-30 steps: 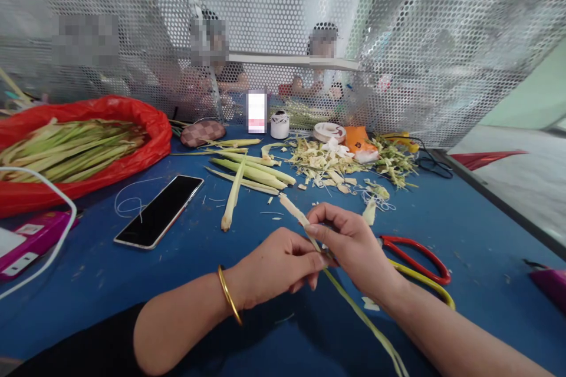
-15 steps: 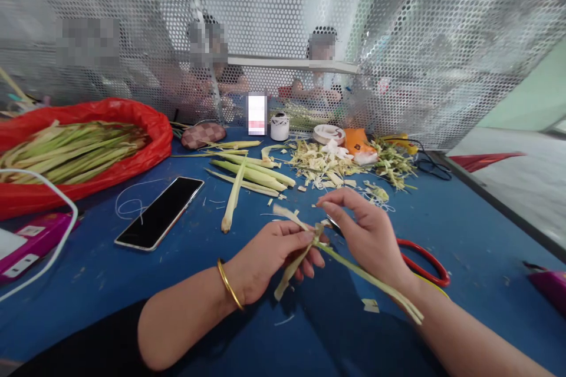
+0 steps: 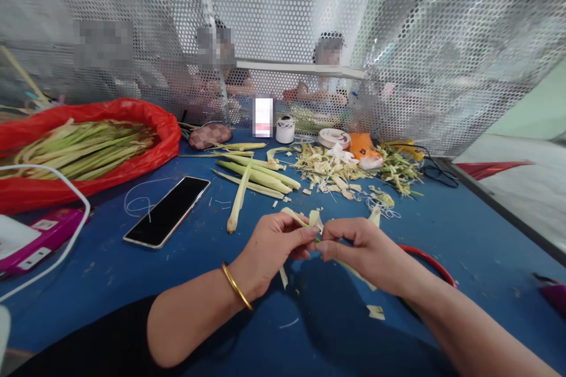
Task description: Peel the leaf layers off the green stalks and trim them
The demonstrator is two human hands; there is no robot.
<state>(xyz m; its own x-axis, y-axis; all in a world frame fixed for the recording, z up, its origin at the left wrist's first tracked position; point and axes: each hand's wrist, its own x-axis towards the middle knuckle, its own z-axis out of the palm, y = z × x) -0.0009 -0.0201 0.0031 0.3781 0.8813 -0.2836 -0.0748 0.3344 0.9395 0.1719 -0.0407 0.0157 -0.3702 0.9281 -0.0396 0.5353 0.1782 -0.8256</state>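
My left hand (image 3: 276, 250), with a gold bangle at its wrist, pinches a small bundle of pale green leaf strips (image 3: 315, 219) between thumb and fingers. Close against it, my right hand (image 3: 360, 247) is closed with thumb and forefinger on the same strips. One strip end hangs below the left hand, and a longer tail passes under the right. The exact pinch point is hidden by the fingers. A red loop handle (image 3: 433, 262), seemingly of scissors, lies partly covered by my right forearm.
Pale green leaf spears (image 3: 260, 177) lie ahead, near a phone (image 3: 170, 212). A red bag (image 3: 165, 153) of long leaves and a purple power strip (image 3: 53, 238) stand left. Leaf scraps (image 3: 322, 165), a tape roll (image 3: 332, 138) and a white jar (image 3: 285, 129) sit before a perforated metal screen (image 3: 283, 23).
My right hand has moved left and closed on the leaf strips at my left hand; before, it was held apart. The view has shifted slightly.
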